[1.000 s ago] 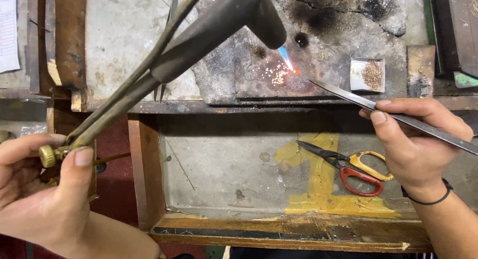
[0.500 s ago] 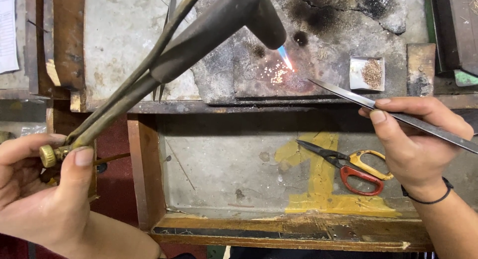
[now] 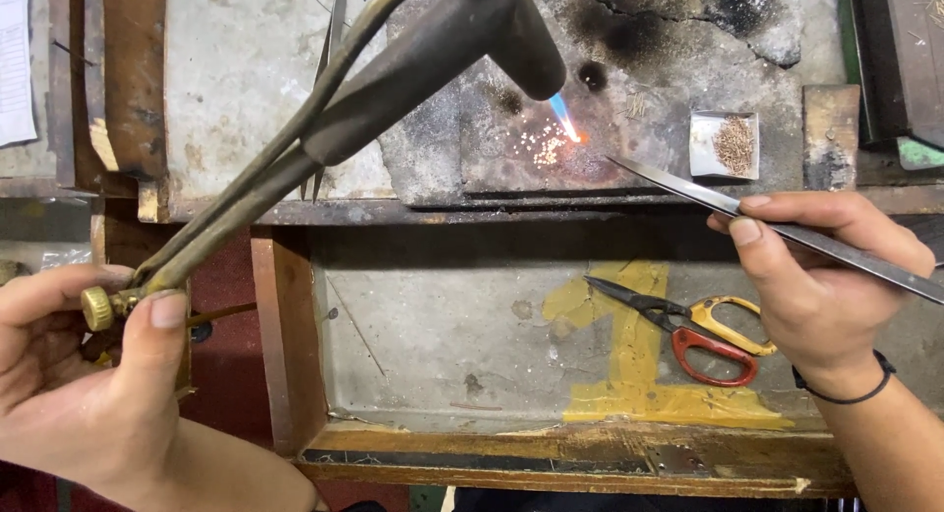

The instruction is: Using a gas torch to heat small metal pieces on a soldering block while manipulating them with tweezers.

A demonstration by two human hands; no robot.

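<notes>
Two hands work: my left hand (image 3: 88, 374) grips the torch (image 3: 433, 50), right hand (image 3: 826, 276) pinches tweezers (image 3: 688, 187); flame (image 3: 565, 119) might scatter what look like tiny beads (image 3: 546, 148).

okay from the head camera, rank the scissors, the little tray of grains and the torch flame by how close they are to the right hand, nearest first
1. Scissors: just left of the right hand, in the drawer.
2. Small tray of grains: above the hand, on the bench top.
3. Torch flame: farther up and left, on the scorched block.

Scorched grey workbench (image 3: 246, 89), worn wooden drawer (image 3: 551, 453), yellow tape (image 3: 639, 364), red floor (image 3: 221, 364)
</notes>
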